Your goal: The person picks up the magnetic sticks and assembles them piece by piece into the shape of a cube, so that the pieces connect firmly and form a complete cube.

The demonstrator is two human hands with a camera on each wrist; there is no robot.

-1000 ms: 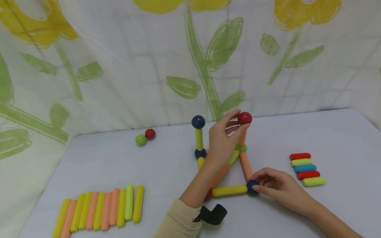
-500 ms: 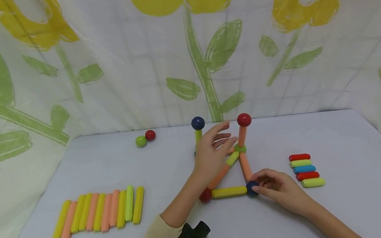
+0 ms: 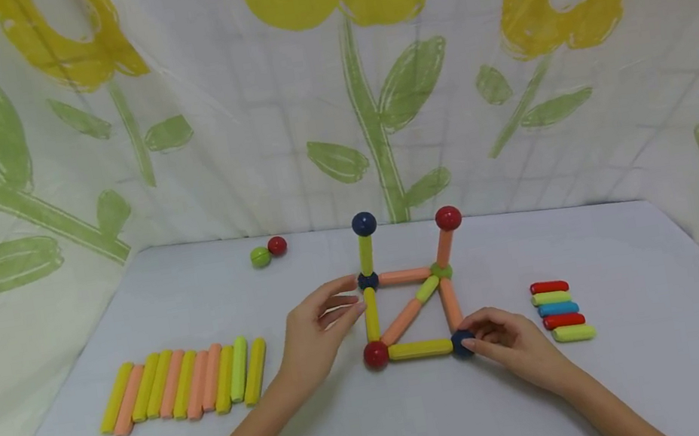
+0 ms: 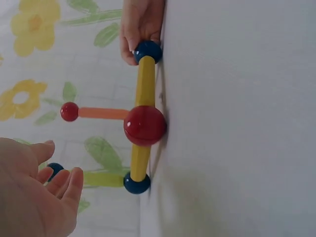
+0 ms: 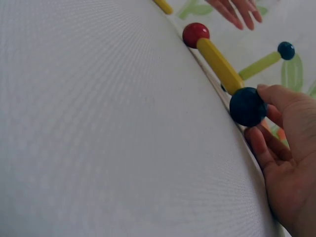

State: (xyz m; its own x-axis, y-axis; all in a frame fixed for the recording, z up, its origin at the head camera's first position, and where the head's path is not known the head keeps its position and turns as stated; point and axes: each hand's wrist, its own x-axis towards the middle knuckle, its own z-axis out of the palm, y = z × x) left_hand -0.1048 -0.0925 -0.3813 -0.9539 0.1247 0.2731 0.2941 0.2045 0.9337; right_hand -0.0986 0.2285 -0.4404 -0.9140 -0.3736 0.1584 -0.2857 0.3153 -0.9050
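On the tabletop (image 3: 423,420) we see a four-sided frame of rods joined by balls, in the middle between the left and right edges. At its near right corner is a blue ball (image 3: 461,344), which the right hand (image 3: 515,352) pinches: the thumb lies against one side and the fingers come round the other, with the ball right at their tips. From that ball a yellow rod (image 3: 421,349) runs toward the tabletop's left edge to a red corner ball (image 3: 376,355), and an orange rod (image 3: 451,305) runs toward the far edge to a green corner ball (image 3: 441,271).

The left hand (image 3: 319,329) is raised beside the frame's left side, its fingers loosely bent, thumb apart from them, holding nothing. In the head view their tips seem to reach the dark blue corner ball (image 3: 369,281), but in the right wrist view we see a gap between hand and frame.

Two uprights stand at the frame's far corners, a lime one topped by a dark blue ball (image 3: 363,223) and an orange one topped by a red ball (image 3: 449,217).

Toward the left edge we see a row of long rods (image 3: 212,377); toward the right edge, a stack of short rods (image 3: 558,308); near the far edge, a loose green ball (image 3: 260,257) and a loose red ball (image 3: 277,245).
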